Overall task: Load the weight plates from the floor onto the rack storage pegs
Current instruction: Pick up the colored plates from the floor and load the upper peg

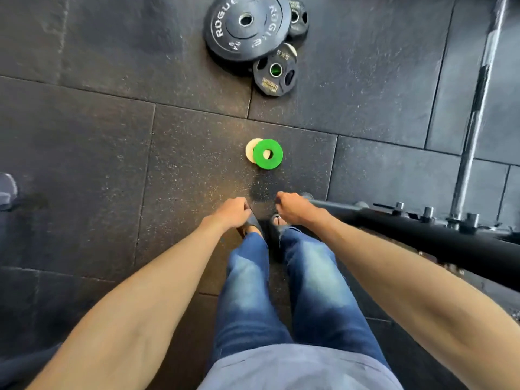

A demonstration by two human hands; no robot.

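A small green plate [268, 154] lies on the rubber floor just ahead of my feet, overlapping a cream plate [250, 153] on its left. Farther off, a large black bumper plate [247, 26] rests on top of two smaller black grip plates, one in front [274, 71] and one at its right [297, 19]. My left hand [232, 212] and my right hand [291, 205] hang in front of my legs with fingers loosely curled. Neither hand holds anything, and both are well short of the green plate.
A black rack base beam [422, 235] with bolts runs along the floor at my right, close to my right hand. A steel barbell [475, 116] slants up the right side. A dark shape [7, 190] sits at the left edge.
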